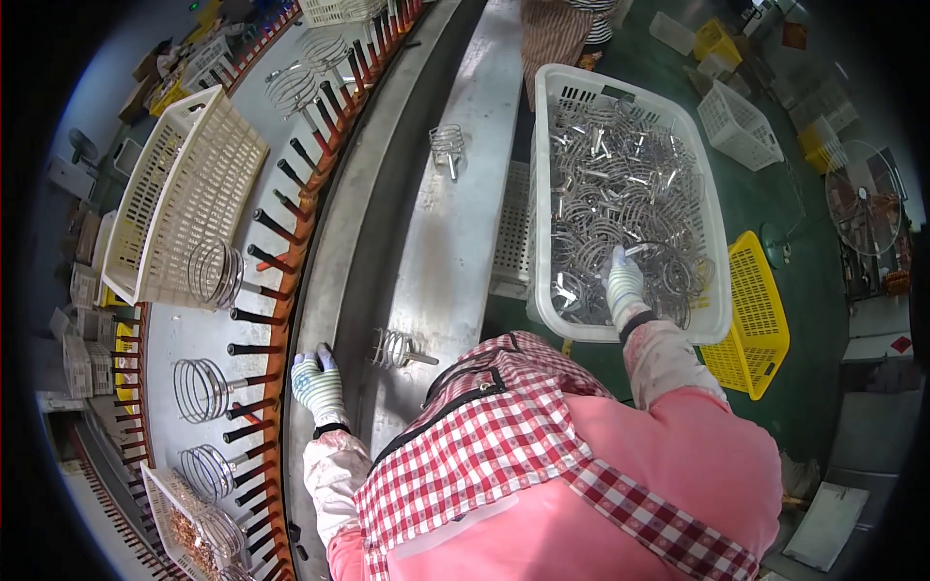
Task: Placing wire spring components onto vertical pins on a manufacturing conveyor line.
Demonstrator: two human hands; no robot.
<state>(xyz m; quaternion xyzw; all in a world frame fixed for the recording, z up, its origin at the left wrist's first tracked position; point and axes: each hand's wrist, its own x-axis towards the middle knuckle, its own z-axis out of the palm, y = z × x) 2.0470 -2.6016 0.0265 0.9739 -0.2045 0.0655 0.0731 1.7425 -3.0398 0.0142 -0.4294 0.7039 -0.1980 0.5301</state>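
Observation:
My right hand, in a striped glove, reaches into a white basket heaped with coiled wire pieces that have short metal stems. Its fingertips close at the stem of one piece, partly hidden among the others. My left hand, gloved the same way, rests on the metal ledge beside a curved row of black-and-red pegs. Its fingers are stretched out and hold nothing. Between my hands, one coiled wire piece lies on the metal bench; another lies farther along.
Several coiled wire pieces sit on pegs at the left. A cream crate stands beyond the pegs. A yellow crate is on the green floor by the basket. Across the bench's far end a person in a striped apron is partly visible.

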